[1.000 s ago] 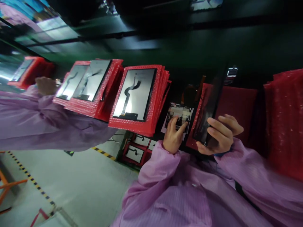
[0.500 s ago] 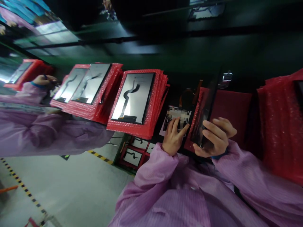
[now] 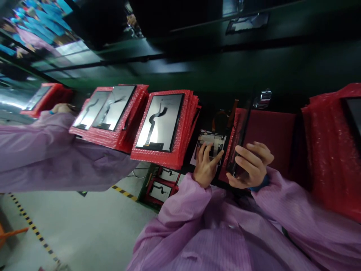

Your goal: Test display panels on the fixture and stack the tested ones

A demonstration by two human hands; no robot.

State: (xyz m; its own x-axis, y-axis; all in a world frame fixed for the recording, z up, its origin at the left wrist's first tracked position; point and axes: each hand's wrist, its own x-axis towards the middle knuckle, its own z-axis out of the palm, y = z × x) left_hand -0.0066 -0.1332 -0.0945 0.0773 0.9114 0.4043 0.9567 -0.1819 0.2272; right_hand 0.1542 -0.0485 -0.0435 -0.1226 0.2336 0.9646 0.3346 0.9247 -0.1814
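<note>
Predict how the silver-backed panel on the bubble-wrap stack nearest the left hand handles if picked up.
The panel is probably stiff but fragile: it lies flat and looks thin. Its black ribbon cable curves loosely over the back, so likely floppy and easy to snag. The smooth, shiny back may be slippery in bare fingers.

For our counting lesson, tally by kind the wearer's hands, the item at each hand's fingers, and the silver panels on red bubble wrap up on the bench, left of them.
Hands: 2 (left hand, right hand)
Items at fingers: 2 (flat assembly, dark panel)
Silver panels: 4
Total: 8
</note>
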